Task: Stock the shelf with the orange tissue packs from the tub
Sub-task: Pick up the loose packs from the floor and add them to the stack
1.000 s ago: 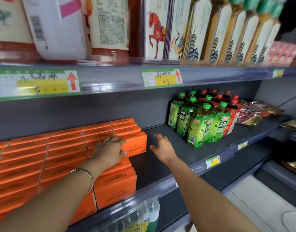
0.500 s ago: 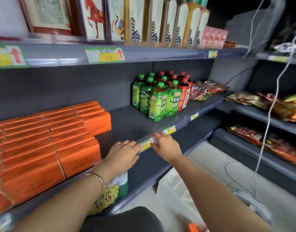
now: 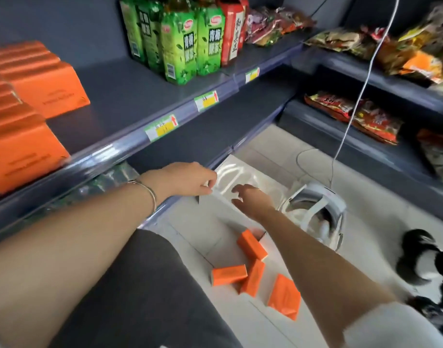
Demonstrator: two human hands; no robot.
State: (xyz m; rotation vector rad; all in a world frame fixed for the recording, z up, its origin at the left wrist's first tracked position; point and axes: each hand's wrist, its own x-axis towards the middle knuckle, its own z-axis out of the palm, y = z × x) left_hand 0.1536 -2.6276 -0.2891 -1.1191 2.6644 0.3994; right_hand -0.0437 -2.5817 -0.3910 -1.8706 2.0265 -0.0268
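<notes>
Several loose orange tissue packs [image 3: 252, 244] lie in the white tub [image 3: 210, 229] on the floor below me. Stacked orange tissue packs [image 3: 27, 146] fill the left end of the grey shelf [image 3: 130, 96]. My left hand [image 3: 187, 180] hovers over the tub's far rim, fingers loosely curled, holding nothing. My right hand [image 3: 253, 199] hangs beside it above the tub, fingers relaxed and empty. Neither hand touches a pack.
Green tea bottles [image 3: 180, 43] and red cartons [image 3: 231, 28] stand to the right on the same shelf. Snack bags [image 3: 353, 116] fill the side shelves at right. A white headset [image 3: 315, 209] with a cable lies on the floor beside the tub.
My view has dropped from the shelf to the tub on the floor. Both hands left the shelf edge and came down over the tub, empty.
</notes>
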